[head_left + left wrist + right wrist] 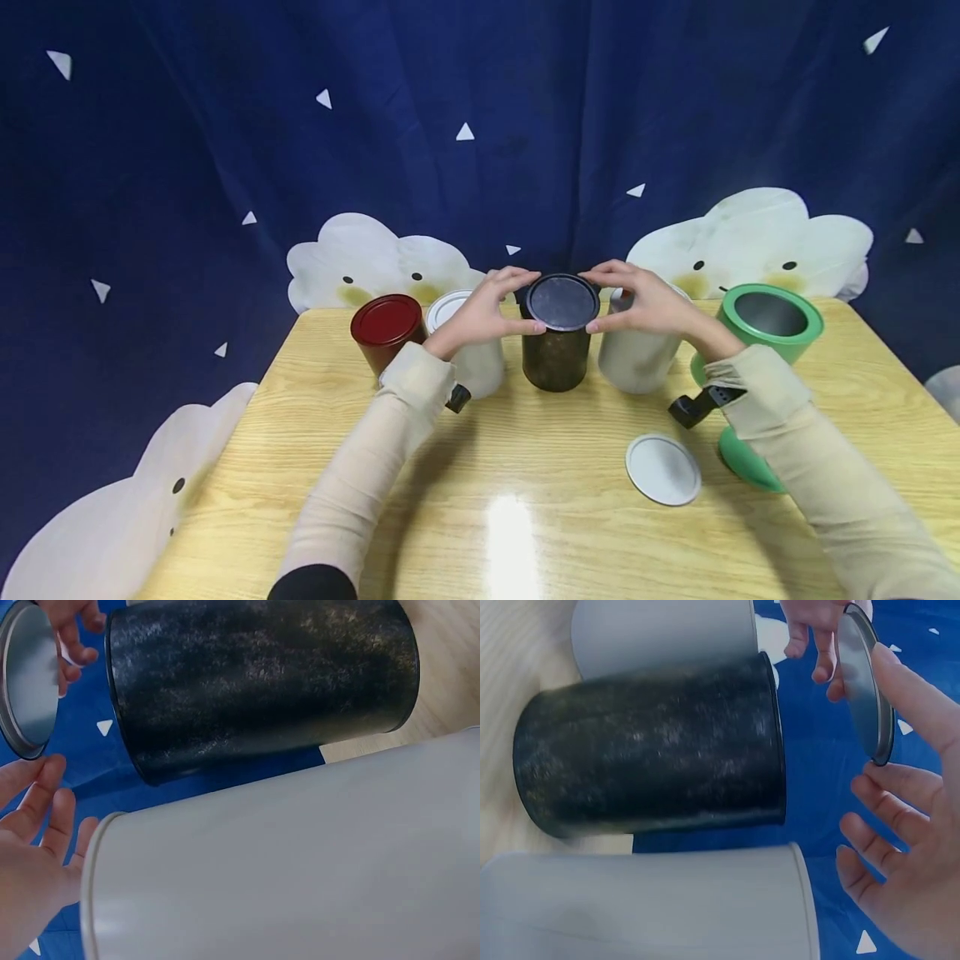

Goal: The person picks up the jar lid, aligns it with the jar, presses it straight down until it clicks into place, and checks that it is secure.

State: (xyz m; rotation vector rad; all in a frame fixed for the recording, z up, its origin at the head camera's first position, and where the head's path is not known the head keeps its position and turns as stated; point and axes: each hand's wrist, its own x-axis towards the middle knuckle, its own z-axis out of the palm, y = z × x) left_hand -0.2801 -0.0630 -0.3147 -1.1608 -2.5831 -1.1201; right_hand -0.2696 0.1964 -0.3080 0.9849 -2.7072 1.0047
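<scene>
Both hands hold a round black lid [562, 302] between them, raised over a dark, mottled canister [556, 362]. My left hand [487, 307] pinches the lid's left edge between thumb and fingertips. On the opposite edge, my right hand [651, 307] pinches it the same way. Both wrist views show a gap between the lid [34, 679] and the canister's rim; the canister [652, 746] stands upright on the table. A white canister [482, 367] with its lid on is beside my left hand. Another white canister [636, 360] stands below my right hand, which partly covers its top.
A dark red lidded canister [388, 327] stands at the left. On the right is a green canister [780, 339] with an uncovered top. A white lid [663, 469] lies flat on the wooden table [585, 533], near a green round piece [746, 462] partly under the right sleeve.
</scene>
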